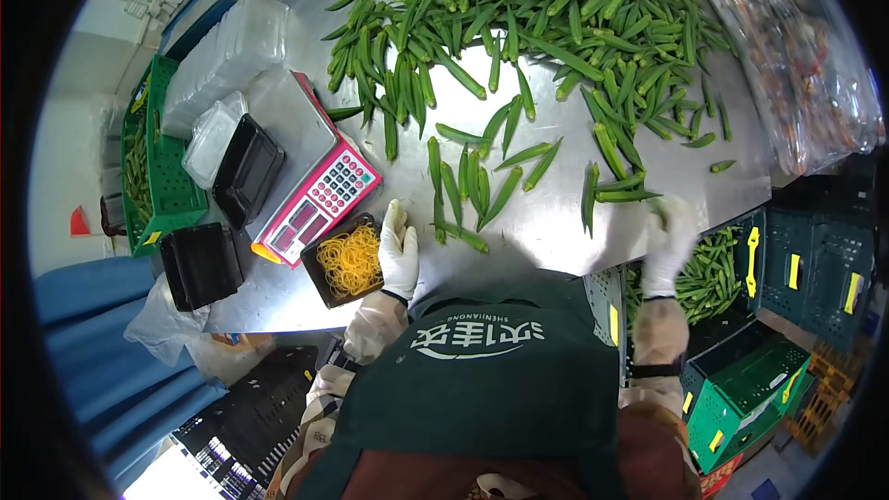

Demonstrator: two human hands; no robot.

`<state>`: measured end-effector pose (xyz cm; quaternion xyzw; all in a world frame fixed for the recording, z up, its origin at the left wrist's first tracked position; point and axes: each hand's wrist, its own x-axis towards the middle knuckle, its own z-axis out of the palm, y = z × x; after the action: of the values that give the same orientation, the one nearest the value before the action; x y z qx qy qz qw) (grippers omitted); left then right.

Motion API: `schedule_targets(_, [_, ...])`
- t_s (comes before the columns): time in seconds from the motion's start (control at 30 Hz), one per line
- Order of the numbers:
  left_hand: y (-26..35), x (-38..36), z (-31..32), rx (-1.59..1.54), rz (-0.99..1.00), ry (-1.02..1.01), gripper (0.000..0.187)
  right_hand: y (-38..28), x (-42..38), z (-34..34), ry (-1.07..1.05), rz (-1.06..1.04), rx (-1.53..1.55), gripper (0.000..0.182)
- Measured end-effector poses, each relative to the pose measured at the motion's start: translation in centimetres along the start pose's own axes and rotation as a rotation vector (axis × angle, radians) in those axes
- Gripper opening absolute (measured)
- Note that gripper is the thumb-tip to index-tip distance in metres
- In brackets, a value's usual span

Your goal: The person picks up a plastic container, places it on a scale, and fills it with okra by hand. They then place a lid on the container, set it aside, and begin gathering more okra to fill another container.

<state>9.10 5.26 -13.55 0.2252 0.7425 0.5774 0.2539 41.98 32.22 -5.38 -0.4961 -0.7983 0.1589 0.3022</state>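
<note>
My left hand (399, 257), in a white glove, is at the table edge beside a black tray of yellow rubber bands (352, 260). Its fingers are curled together; what they hold, if anything, I cannot make out. My right hand (673, 245), also gloved and smeared by motion, is over the table's right edge, above a crate of okra (713, 273). An okra pod (658, 214) shows at its fingertips. Several loose okra pods (477, 181) lie on the metal table between my hands, below a large okra pile (556, 9).
A pink-and-white scale (324, 194) stands left, with black trays (248, 171) and stacked clear containers (231, 51) beside it. A green crate (167, 153) is at far left. Plastic-wrapped bundles (787, 56) lie at the right. More crates (745, 389) stand below right.
</note>
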Motion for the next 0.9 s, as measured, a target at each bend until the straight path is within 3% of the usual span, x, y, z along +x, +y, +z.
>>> schedule_targets(0.03, [-0.2,0.1,-0.2,-0.061,-0.026,0.019,0.058,2.4,-0.7,-2.1,0.06,0.169,-0.158,0.038])
schedule_targets(0.07, [-0.5,0.3,-0.3,-0.123,-0.05,0.041,0.057,2.5,-0.4,-5.2,0.071,0.168,-0.616,0.045])
schedule_targets(0.13, [-1.2,0.4,0.0,-0.136,-0.115,0.066,0.049,8.6,-3.5,-6.1,0.275,0.093,-0.739,0.057])
schedule_targets(0.27, [-2.1,0.1,1.7,0.068,-0.186,0.01,0.05,3.7,-4.3,-1.7,-0.066,0.117,-0.332,0.048])
schedule_targets(0.3, [-1.7,-0.1,2.2,0.261,-0.052,-0.023,0.054,4.3,-5.8,2.0,-0.171,0.234,-0.098,0.041])
schedule_targets(0.37, [-1.5,-0.1,2.5,0.537,0.131,-0.05,0.058,-4.0,-4.6,5.5,-0.262,0.081,0.314,0.022])
schedule_targets(0.4, [-1.5,0.2,2.5,0.456,0.003,-0.077,0.058,-8.7,-2.8,5.8,-0.373,-0.224,0.246,0.016])
schedule_targets(0.47, [-1.6,0.7,2.3,0.287,-0.253,-0.128,0.056,-10.9,-5.4,11.0,-0.523,-0.335,0.414,0.021])
schedule_targets(0.53, [-1.2,1.0,1.8,-0.027,-0.387,-0.151,0.048,-13.0,-7.5,14.5,-0.593,-0.558,0.219,0.029])
schedule_targets(0.6, [-0.6,1.0,0.8,-0.311,-0.538,-0.188,0.044,-14.3,-8.2,16.2,-0.66,-0.648,-0.243,0.029])
schedule_targets(0.63, [0.7,1.0,0.1,-0.36,-0.555,-0.29,0.045,-14.3,-8.1,16.6,-0.681,-0.613,-0.211,0.029])
schedule_targets(0.7, [3.3,0.6,-0.1,-0.502,-0.567,-0.301,0.045,-14.0,-7.6,17.2,-0.721,-0.553,-0.146,0.028])
schedule_targets(0.8, [4.3,0.3,-0.8,-0.646,-0.555,-0.315,0.047,-13.3,-7.4,15.9,-0.87,0.029,0.561,0.026])
schedule_targets(0.9, [5.1,0.1,-1.1,-0.712,-0.532,-0.29,0.046,-13.1,-6.6,13.4,-0.847,0.13,0.65,0.026])
